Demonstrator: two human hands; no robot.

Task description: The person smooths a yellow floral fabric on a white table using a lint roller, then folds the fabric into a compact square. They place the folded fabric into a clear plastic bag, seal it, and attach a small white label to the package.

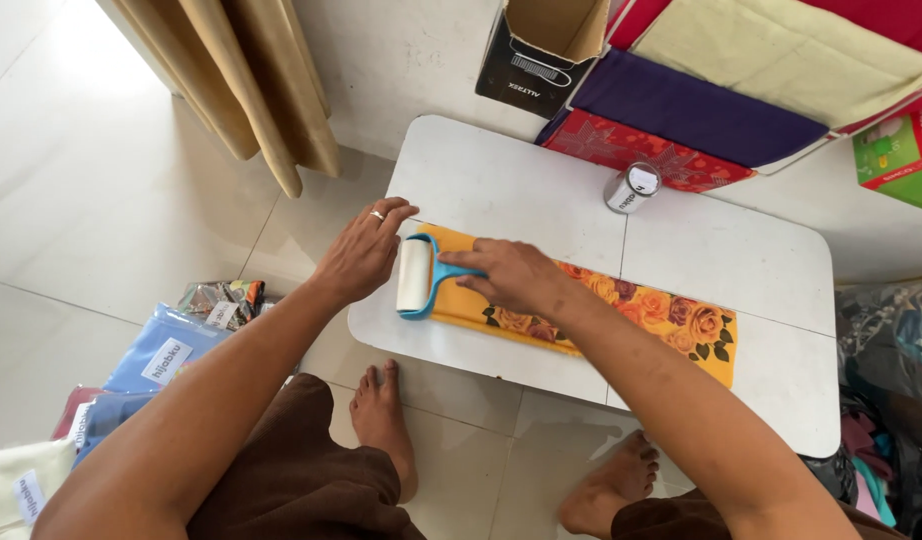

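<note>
Right hand (506,276) grips lint roller (415,275) on folded floral cloth (621,310)

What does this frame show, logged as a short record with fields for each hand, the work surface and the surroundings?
left hand: flat on the table beside the end of the folded cloth, ring on one finger
right hand: grips the blue handle of the lint roller
lint roller: white drum lies on the cloth's left end
folded cloth: yellow-orange, floral print, lies lengthwise
table: low, white
small can: silver, on its side behind the cloth
floor: packaged fabrics at left, stacked cloths beyond the table
</note>
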